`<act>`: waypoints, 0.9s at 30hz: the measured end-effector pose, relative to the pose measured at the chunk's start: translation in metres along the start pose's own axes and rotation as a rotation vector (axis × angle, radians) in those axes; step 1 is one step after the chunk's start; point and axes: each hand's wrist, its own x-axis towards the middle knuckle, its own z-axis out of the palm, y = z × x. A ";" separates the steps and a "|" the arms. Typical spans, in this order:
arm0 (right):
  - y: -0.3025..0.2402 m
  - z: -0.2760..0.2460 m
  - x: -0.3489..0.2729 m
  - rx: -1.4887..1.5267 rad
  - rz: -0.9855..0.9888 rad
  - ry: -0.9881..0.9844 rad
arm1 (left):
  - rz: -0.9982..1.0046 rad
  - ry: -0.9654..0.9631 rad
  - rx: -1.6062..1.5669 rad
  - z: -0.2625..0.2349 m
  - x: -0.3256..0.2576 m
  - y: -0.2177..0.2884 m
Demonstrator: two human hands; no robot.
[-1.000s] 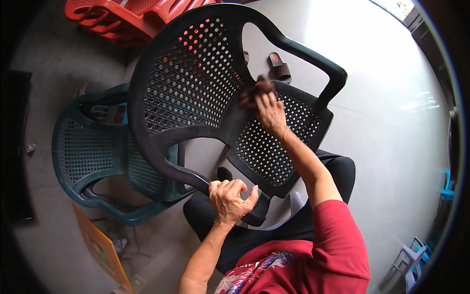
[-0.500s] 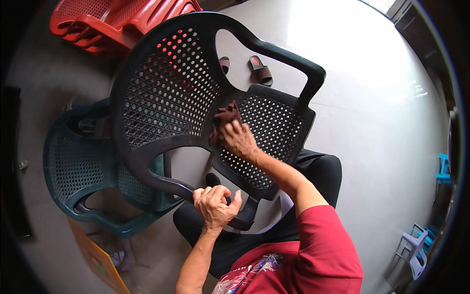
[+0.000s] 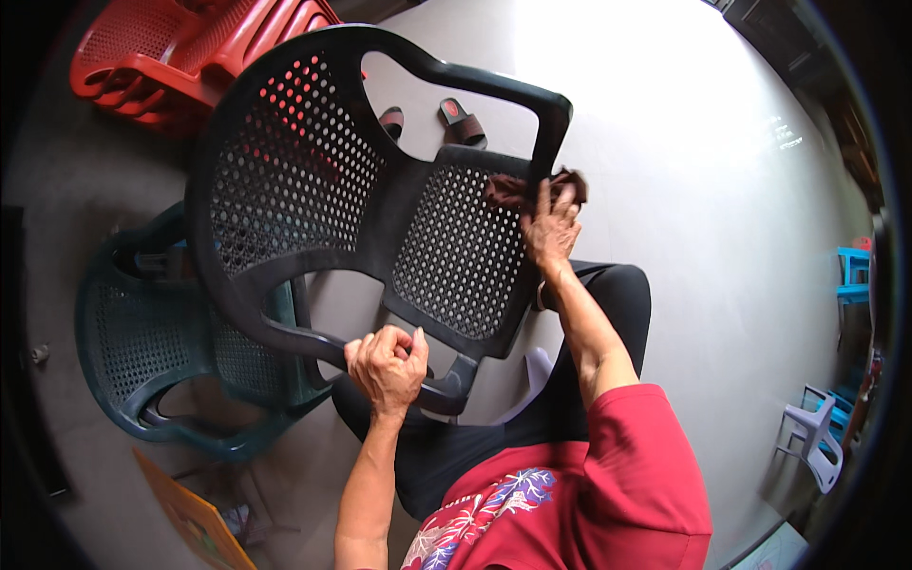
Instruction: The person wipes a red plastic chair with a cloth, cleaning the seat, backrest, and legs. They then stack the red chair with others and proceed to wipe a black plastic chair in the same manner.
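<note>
A black plastic armchair (image 3: pixel 389 204) with a perforated back and seat is tilted in front of me. My left hand (image 3: pixel 387 372) is closed round its near armrest. Across the seat, my right hand (image 3: pixel 551 233) holds a crumpled dark brown cloth (image 3: pixel 511 192) against the far armrest, where it meets the seat's front corner. Part of the cloth sticks out on the far side of that armrest post. The right fingers are slightly blurred and press on the cloth.
A dark green armchair (image 3: pixel 142 332) stands at the left, partly behind the black one. Stacked red chairs (image 3: pixel 161 57) are at the far left. Slippers (image 3: pixel 462 123) lie beyond the seat. A yellow-edged board (image 3: pixel 190 513) is near left; small grey (image 3: pixel 815 442) and blue stools (image 3: pixel 853 275) stand right.
My right hand has moved the cloth from the join of back and seat across to the far armrest's front. My left hand keeps hold of the near armrest. The view has shifted slightly.
</note>
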 end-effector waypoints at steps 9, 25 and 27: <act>0.053 0.076 -0.102 1.068 0.491 -0.217 | 0.013 0.019 -0.043 0.007 -0.001 0.006; -0.009 -0.104 -0.211 0.617 -0.155 -0.585 | 0.032 0.032 0.032 0.006 -0.005 -0.002; -0.016 -0.104 -0.193 0.482 -0.551 -0.264 | 0.029 0.035 0.034 0.006 -0.004 -0.001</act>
